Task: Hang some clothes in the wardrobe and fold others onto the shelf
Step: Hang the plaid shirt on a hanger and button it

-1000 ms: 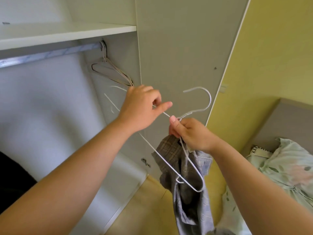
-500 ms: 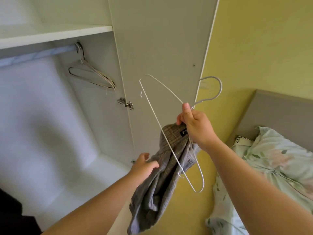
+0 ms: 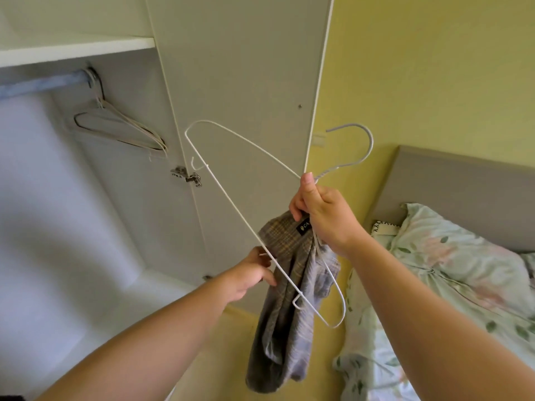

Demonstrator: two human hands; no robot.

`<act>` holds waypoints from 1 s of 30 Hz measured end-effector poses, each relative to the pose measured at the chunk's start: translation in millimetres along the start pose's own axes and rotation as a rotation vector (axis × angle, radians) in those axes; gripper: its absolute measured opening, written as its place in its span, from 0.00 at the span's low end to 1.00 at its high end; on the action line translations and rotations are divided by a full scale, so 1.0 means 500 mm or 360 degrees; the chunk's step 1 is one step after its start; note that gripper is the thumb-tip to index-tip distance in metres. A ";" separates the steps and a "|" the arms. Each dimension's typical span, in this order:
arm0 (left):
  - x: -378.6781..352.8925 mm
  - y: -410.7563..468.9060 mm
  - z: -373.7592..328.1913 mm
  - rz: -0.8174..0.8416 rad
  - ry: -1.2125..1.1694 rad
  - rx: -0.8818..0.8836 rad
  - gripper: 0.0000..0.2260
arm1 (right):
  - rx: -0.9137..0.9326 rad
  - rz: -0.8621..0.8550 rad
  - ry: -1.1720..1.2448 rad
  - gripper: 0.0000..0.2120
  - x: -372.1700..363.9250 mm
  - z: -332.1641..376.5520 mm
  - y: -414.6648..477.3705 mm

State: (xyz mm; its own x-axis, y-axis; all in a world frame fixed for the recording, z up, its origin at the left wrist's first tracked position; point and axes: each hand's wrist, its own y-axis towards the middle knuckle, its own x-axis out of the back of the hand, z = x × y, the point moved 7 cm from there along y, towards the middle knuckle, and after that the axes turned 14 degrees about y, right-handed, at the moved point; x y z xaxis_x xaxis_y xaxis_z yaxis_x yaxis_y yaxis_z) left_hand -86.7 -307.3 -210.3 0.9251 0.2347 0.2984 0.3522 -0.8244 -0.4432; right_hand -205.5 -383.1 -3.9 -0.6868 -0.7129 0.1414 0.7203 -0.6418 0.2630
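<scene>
A white wire hanger (image 3: pixel 231 204) is held tilted in front of the open wardrobe door (image 3: pixel 240 82). My right hand (image 3: pixel 321 215) grips its neck just below the hook, together with the collar of a grey plaid shirt (image 3: pixel 289 308) that hangs down in a bunch. My left hand (image 3: pixel 252 274) touches the shirt's left side with fingers slightly curled, beside the hanger's long wire. Inside the wardrobe, a rail (image 3: pixel 43 85) runs under a white shelf (image 3: pixel 75 49).
Several beige hangers (image 3: pixel 121 128) hang at the rail's right end. A door hinge (image 3: pixel 186 175) sits on the wardrobe's side wall. A bed with floral bedding (image 3: pixel 451 285) and a grey headboard (image 3: pixel 463 186) stands at the right, against a yellow wall.
My left hand let go of the hanger, dropped down and reached the hanging shirt. My right hand kept the hanger and shirt, and the view shifted right.
</scene>
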 end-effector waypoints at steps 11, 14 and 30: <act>0.038 0.020 -0.038 -0.0251 0.0276 -0.0277 0.06 | -0.0069 -0.0109 -0.0008 0.33 0.115 0.002 -0.070; 0.126 0.017 -0.080 -0.0513 0.0250 -0.0360 0.07 | -0.0226 -0.0014 -0.0193 0.33 0.142 -0.025 -0.096; 0.268 -0.037 -0.238 -0.0588 0.0637 -0.0626 0.08 | -0.0434 0.0033 -0.0769 0.29 0.173 -0.061 -0.066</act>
State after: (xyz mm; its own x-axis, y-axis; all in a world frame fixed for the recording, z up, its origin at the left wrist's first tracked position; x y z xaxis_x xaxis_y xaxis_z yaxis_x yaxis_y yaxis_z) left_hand 13.9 -321.9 -61.2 0.6033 0.3908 0.6952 0.4875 -0.8706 0.0663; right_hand -285.9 -432.2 -29.7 -0.5922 -0.5569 0.5824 0.6892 -0.7246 0.0079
